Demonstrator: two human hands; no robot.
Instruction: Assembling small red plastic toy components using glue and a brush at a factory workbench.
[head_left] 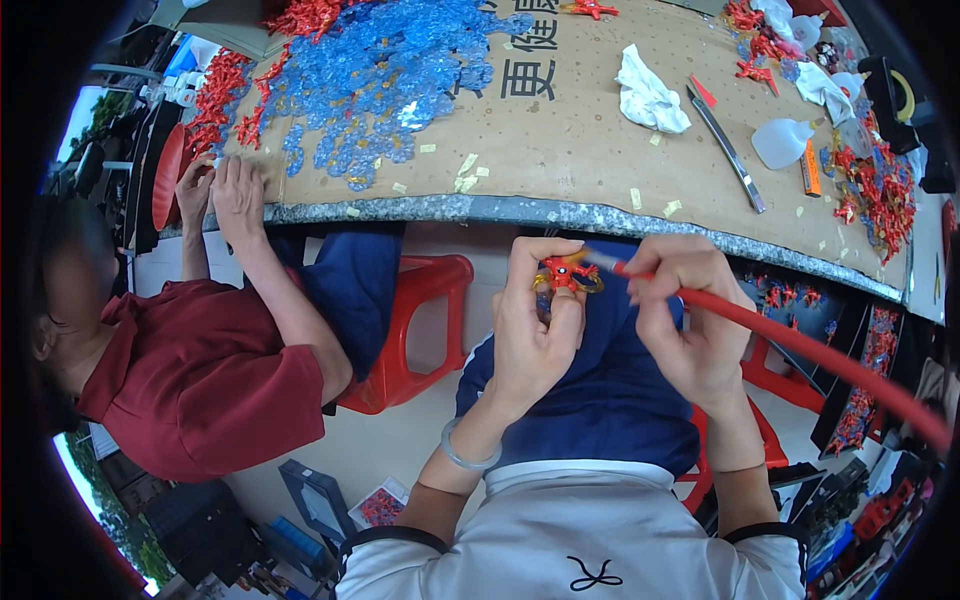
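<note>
My left hand (537, 335) pinches a small red plastic toy figure (567, 271) between thumb and fingers, above my lap. Clear yellow and bluish bits show at the figure's sides, partly behind my fingers. A paintbrush (790, 332) with a long red handle is gripped in my right hand (695, 310), its handle running off to the right. The brush's pale metal collar and orange tip are blurred. That tip is right beside the figure's upper right side; whether it touches cannot be made out.
Beyond my hands is the cardboard-covered table (560, 150), bearing clear blue pieces (380, 85), red figures (880, 200), white tissue (650, 95), a metal tool (728, 150) and a squeeze bottle (782, 143). A co-worker (200, 390) sits left, hands at the table edge, near a red stool (425, 330).
</note>
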